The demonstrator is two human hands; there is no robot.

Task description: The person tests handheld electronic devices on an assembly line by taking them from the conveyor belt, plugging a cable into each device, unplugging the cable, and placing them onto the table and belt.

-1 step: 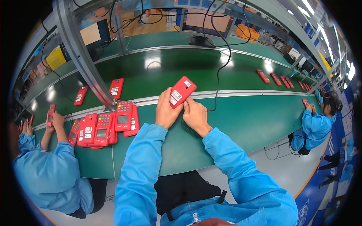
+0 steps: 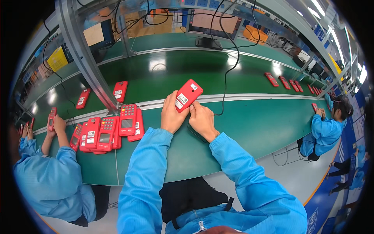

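Note:
My left hand point(image 2: 173, 113) is wrapped round a red handheld card terminal point(image 2: 189, 93), tilted, its back with white labels facing up. At the lower right edge of that terminal, my right hand point(image 2: 202, 121) is closed in a pinch on a black cable point(image 2: 197, 134). The cable loops below the hand and passes behind the wrist; its tip is hidden by my fingers. Both hands are above the green worktop point(image 2: 249, 128). To the left of my left forearm lies a pile of red card terminals point(image 2: 105, 134), some keypad up, others label side up.
Beyond a metal rail runs a green conveyor belt point(image 2: 187, 70) carrying several red terminals. A metal post point(image 2: 83, 54) rises at left. Black cables point(image 2: 225, 80) hang in front of a monitor point(image 2: 214, 23). Co-workers in blue sit at left point(image 2: 50, 183) and far right point(image 2: 327, 130), handling terminals.

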